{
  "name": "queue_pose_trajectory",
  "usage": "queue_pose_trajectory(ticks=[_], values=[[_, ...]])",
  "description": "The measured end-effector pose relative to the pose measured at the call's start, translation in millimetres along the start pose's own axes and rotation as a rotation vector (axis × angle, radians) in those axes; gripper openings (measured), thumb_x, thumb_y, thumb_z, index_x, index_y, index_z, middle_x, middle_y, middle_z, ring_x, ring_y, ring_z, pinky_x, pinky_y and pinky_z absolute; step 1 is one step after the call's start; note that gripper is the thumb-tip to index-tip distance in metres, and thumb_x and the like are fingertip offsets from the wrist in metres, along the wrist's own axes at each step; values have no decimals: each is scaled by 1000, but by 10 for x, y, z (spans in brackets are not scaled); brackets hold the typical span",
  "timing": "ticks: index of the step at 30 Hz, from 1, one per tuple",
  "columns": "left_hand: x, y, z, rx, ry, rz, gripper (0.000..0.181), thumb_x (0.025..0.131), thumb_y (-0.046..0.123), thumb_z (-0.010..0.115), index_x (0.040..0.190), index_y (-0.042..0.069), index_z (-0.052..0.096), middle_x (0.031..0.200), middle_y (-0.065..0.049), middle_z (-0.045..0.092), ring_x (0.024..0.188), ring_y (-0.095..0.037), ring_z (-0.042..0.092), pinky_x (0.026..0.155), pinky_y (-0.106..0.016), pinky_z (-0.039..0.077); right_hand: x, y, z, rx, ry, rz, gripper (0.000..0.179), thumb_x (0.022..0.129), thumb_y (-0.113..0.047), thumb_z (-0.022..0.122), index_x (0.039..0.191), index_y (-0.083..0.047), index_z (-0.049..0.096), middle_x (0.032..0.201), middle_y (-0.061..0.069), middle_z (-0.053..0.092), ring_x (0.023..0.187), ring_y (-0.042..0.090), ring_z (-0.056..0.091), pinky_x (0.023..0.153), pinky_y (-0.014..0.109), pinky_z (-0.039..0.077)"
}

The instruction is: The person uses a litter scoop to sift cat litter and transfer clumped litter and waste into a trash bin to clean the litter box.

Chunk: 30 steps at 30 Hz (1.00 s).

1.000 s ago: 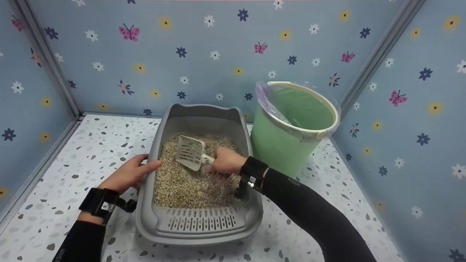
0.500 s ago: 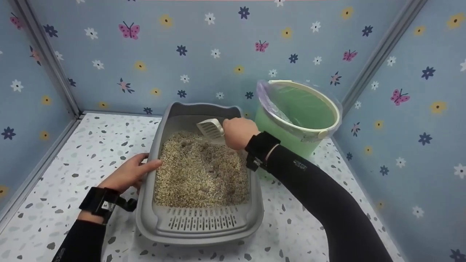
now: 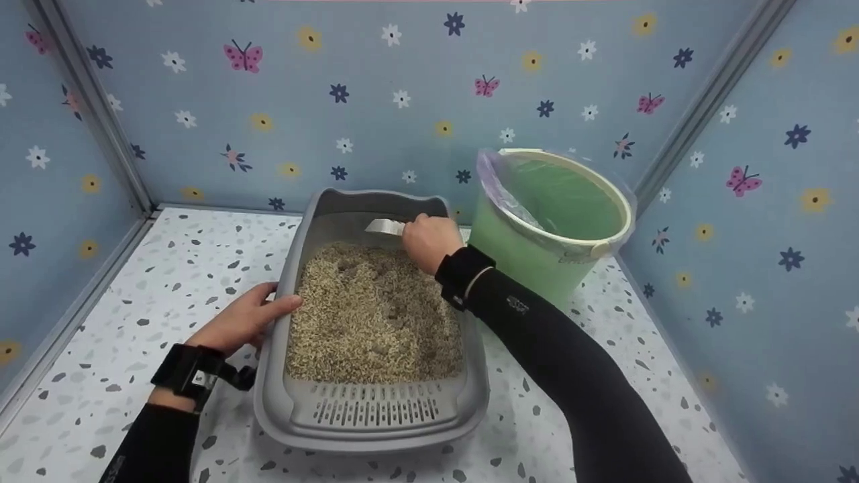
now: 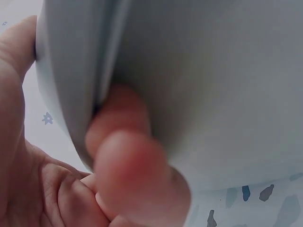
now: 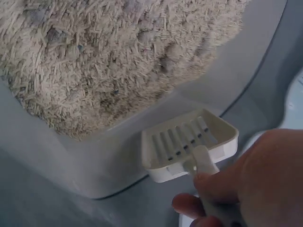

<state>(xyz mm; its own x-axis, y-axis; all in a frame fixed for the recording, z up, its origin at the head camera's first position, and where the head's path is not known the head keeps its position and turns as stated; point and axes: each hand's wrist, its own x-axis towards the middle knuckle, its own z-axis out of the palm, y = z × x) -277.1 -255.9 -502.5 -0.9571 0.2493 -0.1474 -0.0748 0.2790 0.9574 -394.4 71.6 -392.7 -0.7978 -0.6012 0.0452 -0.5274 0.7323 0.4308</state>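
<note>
With curled fingers, the left hand (image 3: 243, 318) grips the left rim of the grey litter box (image 3: 268, 396); the right hand (image 3: 433, 243) holds the slotted litter scoop (image 5: 182, 138) by its handle (image 5: 204, 160) over the far end.

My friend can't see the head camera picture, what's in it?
A right hand holds a pale scoop over the far end of a gray tray of litter, while the left hand grips the tray's left side. A green bin stands to the right, before a flowery blue wall.
</note>
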Motion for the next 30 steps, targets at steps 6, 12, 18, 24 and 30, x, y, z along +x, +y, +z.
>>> queue_pose_trajectory(ticks=[6,12,18,24,30], values=[[9,-4,25,-4,-5,5,93,112,49,64,173,-5,19,122,-29,65,88,-31,73,66,-45,67,131,-134,180,-31,18,-6,32,119,-13,52,100,-6,78,97,13,73,86,28,74,74,44,68],[-8,-7,17,2,-4,6,92,112,50,63,172,-5,21,124,-29,64,91,-31,72,69,-46,67,167,-370,199,-134,28,-36,40,120,-12,50,89,-13,76,93,9,72,75,22,72,67,37,67],[-27,-17,2,3,-11,7,90,113,49,63,172,-5,21,121,-29,65,87,-31,73,61,-42,65,201,-690,227,-242,14,-87,50,119,-14,50,70,-18,56,79,2,63,69,16,65,65,31,64],[-21,-29,-4,6,-22,12,89,113,49,62,171,-6,23,117,-28,66,79,-30,74,54,-40,62,157,-875,224,-199,-5,-166,46,118,-14,53,72,-19,58,81,0,70,72,14,69,63,31,64],[-27,-11,-13,14,-16,13,88,112,49,63,170,-6,25,115,-28,66,79,-30,73,56,-41,63,-79,-795,196,-143,125,-224,43,113,-12,59,72,-20,62,78,0,71,67,14,69,58,34,64]])
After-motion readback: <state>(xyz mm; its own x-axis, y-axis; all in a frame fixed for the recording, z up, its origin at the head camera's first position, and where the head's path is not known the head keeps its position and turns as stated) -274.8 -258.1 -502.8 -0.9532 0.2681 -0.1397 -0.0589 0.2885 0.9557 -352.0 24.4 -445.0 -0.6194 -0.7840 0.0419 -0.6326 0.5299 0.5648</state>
